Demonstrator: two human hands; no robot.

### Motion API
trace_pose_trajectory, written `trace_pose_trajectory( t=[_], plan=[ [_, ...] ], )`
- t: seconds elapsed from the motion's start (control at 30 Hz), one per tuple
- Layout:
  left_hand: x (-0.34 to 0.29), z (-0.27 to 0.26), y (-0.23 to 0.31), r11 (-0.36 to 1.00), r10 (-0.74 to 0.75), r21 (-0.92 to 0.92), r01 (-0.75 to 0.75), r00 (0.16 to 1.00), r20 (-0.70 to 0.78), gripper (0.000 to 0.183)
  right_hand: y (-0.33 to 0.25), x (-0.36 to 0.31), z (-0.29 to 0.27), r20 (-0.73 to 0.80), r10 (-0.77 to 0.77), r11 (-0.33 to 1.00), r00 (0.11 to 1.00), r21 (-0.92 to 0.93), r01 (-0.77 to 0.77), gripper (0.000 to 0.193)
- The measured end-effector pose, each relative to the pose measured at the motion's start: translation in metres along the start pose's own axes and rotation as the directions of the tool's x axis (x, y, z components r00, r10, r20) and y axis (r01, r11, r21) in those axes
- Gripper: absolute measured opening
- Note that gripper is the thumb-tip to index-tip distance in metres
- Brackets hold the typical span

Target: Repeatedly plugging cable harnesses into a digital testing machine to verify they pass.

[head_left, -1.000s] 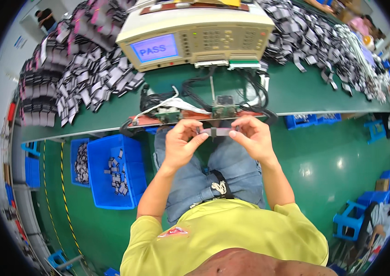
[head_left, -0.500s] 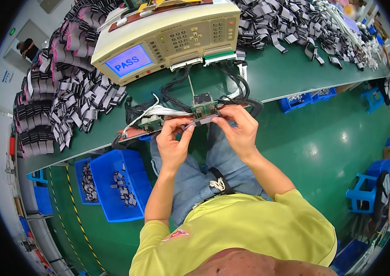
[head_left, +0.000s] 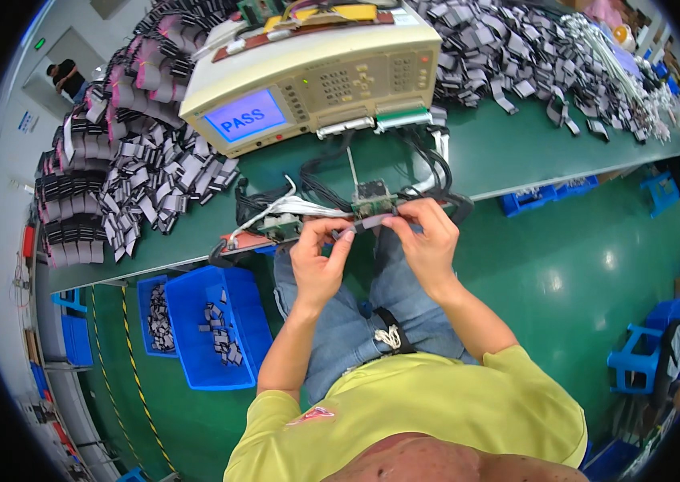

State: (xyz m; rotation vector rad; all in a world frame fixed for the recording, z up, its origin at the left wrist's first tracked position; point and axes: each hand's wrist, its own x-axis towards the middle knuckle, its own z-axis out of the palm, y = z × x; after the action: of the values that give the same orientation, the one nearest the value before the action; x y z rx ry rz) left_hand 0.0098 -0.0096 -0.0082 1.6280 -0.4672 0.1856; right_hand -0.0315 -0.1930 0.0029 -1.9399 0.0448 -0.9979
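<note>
Pinched between thumb and fingers of both hands, a short grey ribbon cable [head_left: 366, 224] stretches flat just left of the frame's centre: my left hand [head_left: 317, 259] closes on one end, my right hand [head_left: 427, 241] on the other, so the strip stays straight and level with the small test fixture board [head_left: 373, 198] directly above it. I hold it close to that board's connector, which seems the reason for keeping both ends tight rather than letting the cable droop; whether an end is already seated I cannot tell. Black leads [head_left: 332, 173] run from the board up to the beige tester [head_left: 316, 68] at upper centre, its blue screen tilted toward me so I can read it without leaning. Heaps of similar grey and black cables [head_left: 127, 173] lie at upper left on the green bench [head_left: 517, 153], with more at upper right. A blue bin [head_left: 219, 329] with small parts stands at lower left beside my knee, within easy drop.
</note>
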Motion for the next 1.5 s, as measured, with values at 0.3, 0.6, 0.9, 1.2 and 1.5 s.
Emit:
trace_pose_trajectory(
  t=[0.3, 0.6, 0.9, 1.2, 1.5],
  plan=[
    [-0.008, -0.003, 0.004, 0.999, -0.044, -0.019, 0.045, 0.998, 0.052, 0.022, 0.008, -0.002, 0.001, -0.003, -0.047, 0.998, 0.999, -0.039, 0.047, 0.030],
    [-0.021, -0.015, -0.006, 0.987, 0.122, -0.118, -0.105, 0.981, 0.154, 0.032, -0.014, 0.003, -0.006, 0.455, -0.352, 0.912, 0.818, -0.032, 0.410, 0.040],
    [-0.006, 0.009, -0.015, 0.998, 0.012, -0.055, -0.009, 0.999, 0.050, 0.029, -0.023, -0.007, 0.006, 0.260, -0.192, 0.952, 0.946, -0.186, 0.245, 0.018],
    [-0.004, 0.013, -0.009, 0.960, 0.229, 0.170, -0.224, 0.973, -0.010, 0.026, -0.023, -0.010, 0.010, 0.174, -0.173, 0.963, 0.969, -0.177, 0.203, 0.011],
    [0.004, 0.017, -0.014, 0.962, 0.208, 0.183, -0.202, 0.978, -0.014, 0.027, -0.024, -0.005, 0.014, 0.182, -0.134, 0.950, 0.974, -0.256, 0.178, 0.020]
  ],
)
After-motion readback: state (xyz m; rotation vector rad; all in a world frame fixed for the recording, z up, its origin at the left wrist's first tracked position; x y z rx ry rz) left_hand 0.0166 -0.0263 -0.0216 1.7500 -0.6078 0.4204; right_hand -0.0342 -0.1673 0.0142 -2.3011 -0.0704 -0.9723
